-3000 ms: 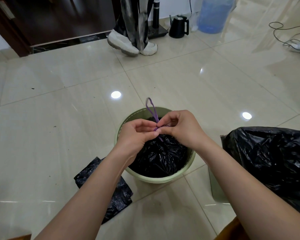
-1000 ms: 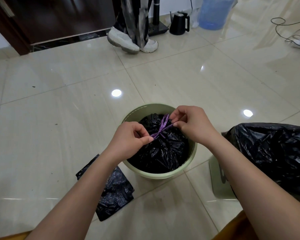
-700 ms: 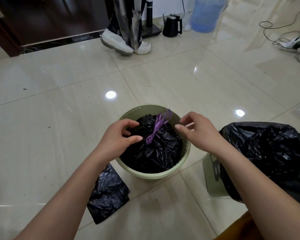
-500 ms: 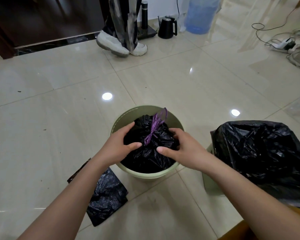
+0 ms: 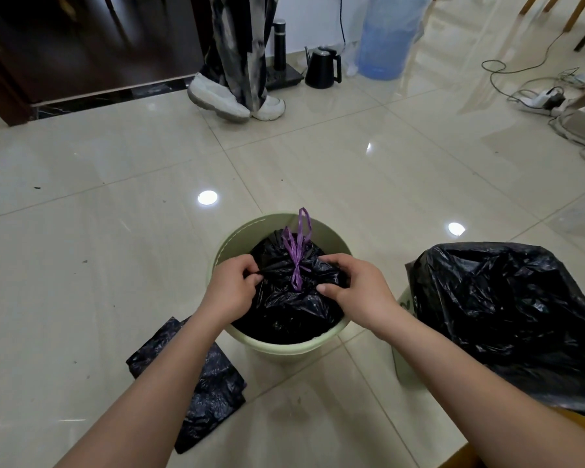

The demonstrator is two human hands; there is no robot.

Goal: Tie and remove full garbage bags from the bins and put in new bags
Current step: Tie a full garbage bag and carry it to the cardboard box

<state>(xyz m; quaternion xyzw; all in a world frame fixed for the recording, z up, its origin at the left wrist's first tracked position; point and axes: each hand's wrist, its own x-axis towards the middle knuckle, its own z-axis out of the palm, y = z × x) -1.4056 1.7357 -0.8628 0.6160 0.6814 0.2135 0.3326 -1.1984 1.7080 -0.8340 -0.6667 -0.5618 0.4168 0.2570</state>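
Observation:
A round pale green bin [image 5: 223,251] stands on the tiled floor in front of me. Inside it sits a full black garbage bag [image 5: 291,309], its neck tied with a purple drawstring [image 5: 297,251] that sticks up in a loop. My left hand [image 5: 232,288] pinches the bag's plastic on the left of the knot. My right hand [image 5: 355,290] grips the plastic on the right of the knot. A folded black new bag [image 5: 203,390] lies flat on the floor left of the bin, partly under my left forearm.
A second green bin [image 5: 404,363] lined with an open black bag [image 5: 507,315] stands at the right. Another person's legs and white shoes [image 5: 233,103] are at the back, near a black kettle [image 5: 323,67], a blue water jug [image 5: 387,35] and floor cables [image 5: 537,96].
My hands let go of the purple drawstring after pulling the knot tight. Both came down onto the bag top and closed on its plastic beside the knot.

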